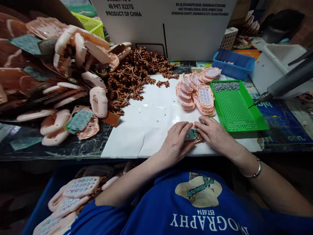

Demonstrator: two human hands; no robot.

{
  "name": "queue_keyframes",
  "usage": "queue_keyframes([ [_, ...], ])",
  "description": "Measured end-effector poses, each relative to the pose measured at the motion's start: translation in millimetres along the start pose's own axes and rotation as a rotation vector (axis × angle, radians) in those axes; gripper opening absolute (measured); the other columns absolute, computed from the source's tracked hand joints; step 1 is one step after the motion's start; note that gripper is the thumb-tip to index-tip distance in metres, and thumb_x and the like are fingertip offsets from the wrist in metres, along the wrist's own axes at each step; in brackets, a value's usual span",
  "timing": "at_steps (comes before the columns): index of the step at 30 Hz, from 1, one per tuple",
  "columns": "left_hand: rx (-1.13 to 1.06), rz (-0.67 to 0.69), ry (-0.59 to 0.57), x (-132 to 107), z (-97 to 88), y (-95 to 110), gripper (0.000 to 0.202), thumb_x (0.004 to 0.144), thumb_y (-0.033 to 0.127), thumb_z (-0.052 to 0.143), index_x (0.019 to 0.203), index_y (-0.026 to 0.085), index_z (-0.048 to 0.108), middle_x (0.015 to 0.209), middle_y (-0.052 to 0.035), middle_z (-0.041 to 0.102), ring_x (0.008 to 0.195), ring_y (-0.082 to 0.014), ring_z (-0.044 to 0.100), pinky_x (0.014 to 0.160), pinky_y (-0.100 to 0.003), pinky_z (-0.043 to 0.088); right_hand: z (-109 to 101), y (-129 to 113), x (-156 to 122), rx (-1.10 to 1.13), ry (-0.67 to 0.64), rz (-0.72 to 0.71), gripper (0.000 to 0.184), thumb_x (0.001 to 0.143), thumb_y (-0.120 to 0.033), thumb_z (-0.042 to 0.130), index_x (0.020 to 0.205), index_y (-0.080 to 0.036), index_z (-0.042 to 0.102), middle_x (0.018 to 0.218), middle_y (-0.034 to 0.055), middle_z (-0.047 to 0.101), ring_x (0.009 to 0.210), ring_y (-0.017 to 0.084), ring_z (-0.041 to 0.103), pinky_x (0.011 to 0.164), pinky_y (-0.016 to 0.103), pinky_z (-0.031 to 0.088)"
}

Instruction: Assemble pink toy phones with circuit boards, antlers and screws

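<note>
At the front of the white work sheet (132,130), my left hand (174,140) curls its fingers over the left side of a green circuit board (192,134). My right hand (214,135) grips the right end of the same piece, where brown and pinkish bits show. Fingers cover much of the board, so what lies under it is hidden. Just beyond my hands, pink keypad plates (205,97) lie in overlapping stacks. Close to my right hand is a green basket tray (241,117) with small silver screws (227,86) heaped at its far end.
An electric screwdriver (281,83) hangs in from the right, tip over the tray. Brown bone-shaped parts (132,75) pile up left of centre, beside heaped pink casings (98,101). A blue bin (233,65) and large carton (195,32) stand behind. Finished-looking keypad units (80,187) lie lower left.
</note>
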State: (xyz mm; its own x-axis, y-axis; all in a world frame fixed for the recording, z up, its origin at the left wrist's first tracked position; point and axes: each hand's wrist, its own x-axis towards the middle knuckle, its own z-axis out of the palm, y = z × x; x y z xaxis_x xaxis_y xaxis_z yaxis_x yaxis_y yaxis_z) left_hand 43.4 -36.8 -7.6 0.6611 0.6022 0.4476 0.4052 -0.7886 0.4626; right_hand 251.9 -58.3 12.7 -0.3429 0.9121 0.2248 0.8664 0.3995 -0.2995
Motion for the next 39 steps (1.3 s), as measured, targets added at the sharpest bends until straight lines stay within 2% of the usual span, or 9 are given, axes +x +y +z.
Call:
queue_keyframes([
  [5,0.025,0.024,-0.008,1.8,0.7,-1.0,0.057,0.095,0.032,0.060,0.144,0.017,0.036,0.132,-0.0174,0.060,0.126,-0.0314,0.055,0.112,-0.057,0.044,6.4,4.2,-1.0,0.181,0.139,0.076,0.019,0.097,-0.023,0.056,0.107,-0.013,0.068,0.099,0.0113,0.068,0.094,0.024,0.064,0.088,0.040,0.055],
  [8,0.001,0.021,-0.018,3.2,0.2,-1.4,0.055,0.095,0.031,0.060,0.143,0.016,0.039,0.131,-0.0168,0.061,0.124,-0.0310,0.056,0.105,-0.051,0.051,2.9,6.6,3.4,0.130,0.059,0.018,0.020,0.098,-0.025,0.054,0.093,-0.015,0.070,0.094,0.0102,0.067,0.090,0.023,0.062,0.086,0.039,0.053],
  [13,-0.028,-0.001,-0.011,4.1,-2.0,-1.7,0.056,0.095,0.032,0.061,0.144,0.017,0.039,0.131,-0.0162,0.061,0.123,-0.0299,0.057,0.104,-0.048,0.052,1.7,10.9,5.5,0.140,-0.013,-0.026,0.022,0.099,-0.027,0.053,0.095,-0.015,0.071,0.095,0.0098,0.067,0.090,0.022,0.062,0.086,0.038,0.054],
  [20,-0.047,-0.032,-0.073,1.6,0.0,-7.3,0.066,0.089,0.037,0.067,0.145,0.013,0.041,0.137,-0.0217,0.057,0.128,-0.0362,0.052,0.110,-0.057,0.043,11.8,3.3,-13.6,0.050,0.261,-0.034,0.023,0.099,-0.021,0.052,0.108,-0.013,0.071,0.123,0.0179,0.067,0.107,0.028,0.065,0.094,0.047,0.057],
  [25,-0.517,-0.344,0.204,-1.3,-6.3,-4.3,0.070,0.090,0.042,0.067,0.150,0.023,0.038,0.141,-0.0146,0.054,0.130,-0.0303,0.052,0.112,-0.050,0.041,-2.6,-18.5,-27.4,0.228,0.575,0.001,0.033,0.095,-0.015,0.058,0.127,-0.022,0.062,0.122,0.0118,0.068,0.113,0.024,0.065,0.099,0.044,0.056],
  [27,-0.858,-0.443,0.271,2.9,-6.1,2.3,0.064,0.093,0.044,0.063,0.150,0.028,0.039,0.147,-0.0101,0.050,0.137,-0.0284,0.048,0.116,-0.046,0.039,-1.3,-27.4,-24.9,0.432,0.480,0.057,0.043,0.095,-0.023,0.061,0.137,-0.026,0.054,0.125,0.0102,0.067,0.114,0.022,0.066,0.095,0.040,0.059],
  [30,-1.235,-0.433,0.287,15.9,0.4,15.2,0.054,0.094,0.041,0.063,0.145,0.032,0.046,0.154,-0.0050,0.044,0.143,-0.0265,0.042,0.118,-0.042,0.038,4.7,-33.7,-12.8,0.687,0.258,0.089,0.061,0.094,-0.036,0.064,0.150,-0.029,0.040,0.144,0.0114,0.057,0.125,0.023,0.062,0.098,0.040,0.059],
  [34,-1.442,-0.454,0.324,35.8,9.8,28.3,0.054,0.090,0.037,0.070,0.139,0.032,0.048,0.149,-0.0044,0.049,0.140,-0.0259,0.046,0.116,-0.043,0.042,0.1,-28.2,1.9,0.790,0.208,0.128,0.069,0.090,-0.039,0.069,0.151,-0.032,0.038,0.147,0.0097,0.054,0.127,0.024,0.060,0.103,0.043,0.056],
  [39,-1.492,-0.424,0.236,50.6,13.9,26.3,0.052,0.091,0.045,0.066,0.137,0.028,0.048,0.143,-0.0078,0.053,0.135,-0.0279,0.052,0.115,-0.048,0.043,-22.3,-16.1,10.4,0.702,0.102,0.257,0.085,0.079,-0.043,0.076,0.152,-0.030,0.036,0.143,0.0116,0.057,0.120,0.028,0.062,0.098,0.048,0.055],
])
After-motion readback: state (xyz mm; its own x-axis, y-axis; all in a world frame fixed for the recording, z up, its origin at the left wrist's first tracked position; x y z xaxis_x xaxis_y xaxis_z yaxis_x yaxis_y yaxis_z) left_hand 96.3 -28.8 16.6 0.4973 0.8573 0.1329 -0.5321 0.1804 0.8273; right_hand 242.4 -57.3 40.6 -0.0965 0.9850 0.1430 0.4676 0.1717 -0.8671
